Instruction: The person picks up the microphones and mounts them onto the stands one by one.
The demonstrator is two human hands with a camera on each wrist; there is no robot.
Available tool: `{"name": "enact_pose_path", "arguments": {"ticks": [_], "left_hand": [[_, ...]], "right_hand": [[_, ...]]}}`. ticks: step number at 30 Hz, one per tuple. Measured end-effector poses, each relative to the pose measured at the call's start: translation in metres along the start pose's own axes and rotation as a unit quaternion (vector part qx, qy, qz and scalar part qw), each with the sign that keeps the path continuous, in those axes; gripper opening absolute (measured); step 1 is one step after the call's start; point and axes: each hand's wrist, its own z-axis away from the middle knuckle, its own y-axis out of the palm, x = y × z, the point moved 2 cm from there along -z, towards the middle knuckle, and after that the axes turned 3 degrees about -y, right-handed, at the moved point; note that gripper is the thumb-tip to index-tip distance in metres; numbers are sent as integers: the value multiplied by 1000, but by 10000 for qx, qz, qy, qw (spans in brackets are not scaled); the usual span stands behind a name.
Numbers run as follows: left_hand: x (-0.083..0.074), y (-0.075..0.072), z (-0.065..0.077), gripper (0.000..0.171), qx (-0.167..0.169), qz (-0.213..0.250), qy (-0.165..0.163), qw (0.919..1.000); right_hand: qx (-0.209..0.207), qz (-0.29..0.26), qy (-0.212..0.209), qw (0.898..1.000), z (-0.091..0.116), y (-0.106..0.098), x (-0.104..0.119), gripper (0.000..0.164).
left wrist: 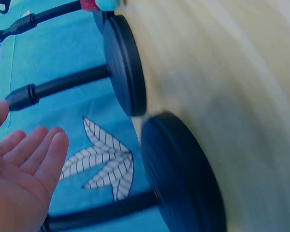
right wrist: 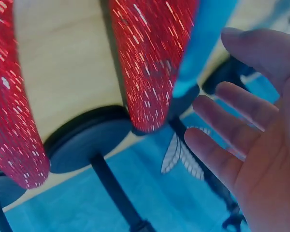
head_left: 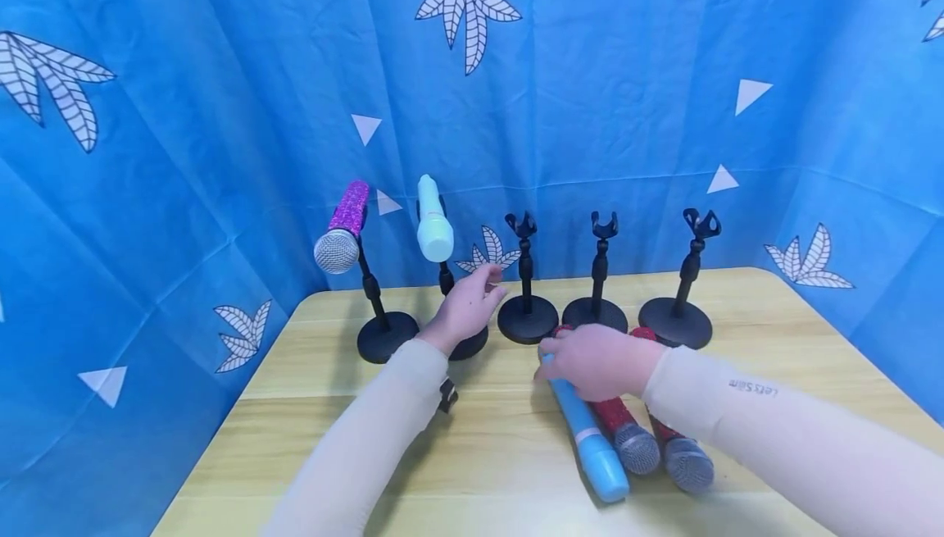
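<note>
My right hand [head_left: 599,361] is over the handle end of a blue microphone [head_left: 583,430] lying on the table. In the right wrist view, its thumb and fingers are spread apart beside that blue microphone [right wrist: 208,43]. Two glittery red microphones [head_left: 638,448] [head_left: 689,463] with grey mesh heads lie just right of the blue one. My left hand [head_left: 469,306] is in the air, fingers apart and holding nothing, below a mint microphone [head_left: 433,225] set on a stand. A bare black stand [head_left: 526,275] rises just right of that hand.
At the far left a glittery purple microphone [head_left: 350,213] sits on its stand [head_left: 387,336]. Two more bare stands [head_left: 599,270] [head_left: 688,275] stand at the back right. A small black piece [head_left: 447,396] shows beside the left sleeve. Blue patterned cloth [head_left: 612,70] hangs behind the wooden table [head_left: 487,455].
</note>
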Motion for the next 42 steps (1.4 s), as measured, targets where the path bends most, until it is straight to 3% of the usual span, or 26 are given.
{"name": "enact_pose_path", "arguments": {"ticks": [4,7,15,19,31,35,38,42], "left_hand": [[-10,10,-15,56,64,597,-202,9980],[-18,18,-21,59,143,805,-319,9961],[-36,28,-29,61,-56,647,-426,9970],[-36,28,-33,55,-182,567,-339,9976],[-37,23,-24,32,-89,531,1,9985],[-38,21,-15,24,116,414,127,9990],[-40,19,-7,22,290,384,186,9987],[-42,14,4,21,385,369,235,9983]], "right_hand": [[346,269,-117,9990,1,12,11,55],[364,117,-81,9992,4,19,14,56],[-78,-723,109,9973,22,31,15,50],[-98,-1294,266,9912,30,34,17,52],[60,-1967,1111,9741,51,29,16,57],[-288,-1844,1119,9760,56,32,8,53],[-857,-1725,1042,9757,59,31,0,49],[-1523,-1925,1288,9608,60,24,-12,45]]}}
